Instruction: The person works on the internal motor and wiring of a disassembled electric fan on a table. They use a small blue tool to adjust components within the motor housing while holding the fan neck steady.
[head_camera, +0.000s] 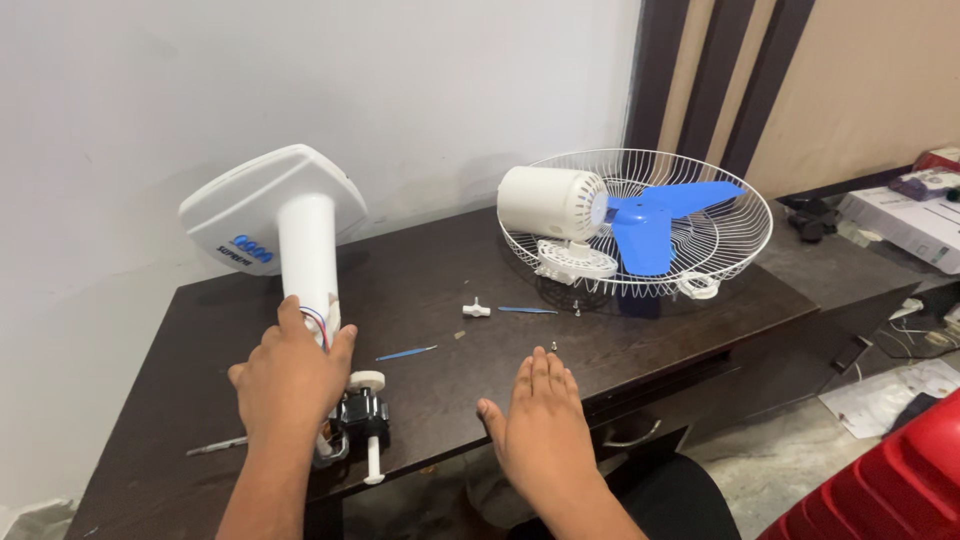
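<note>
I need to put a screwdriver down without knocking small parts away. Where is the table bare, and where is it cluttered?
The table is bare between the fan stand and the motor housing, along the wall. The front right corner, right of the right hand, is free too. The middle is crowded: white knob, blue ties, loose screws. The left hand grips the stand.

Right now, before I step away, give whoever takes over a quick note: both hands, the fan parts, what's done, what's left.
Left hand grips the white fan stand column, tilted base-up, wires and a black part at its lower end.
Right hand lies open, flat on the dark table, holding nothing.
Motor housing, blue blade and wire guard lie together at the far right, off the stand.
Small white knob and loose screws lie mid-table.
Head and stand are not joined.
</note>
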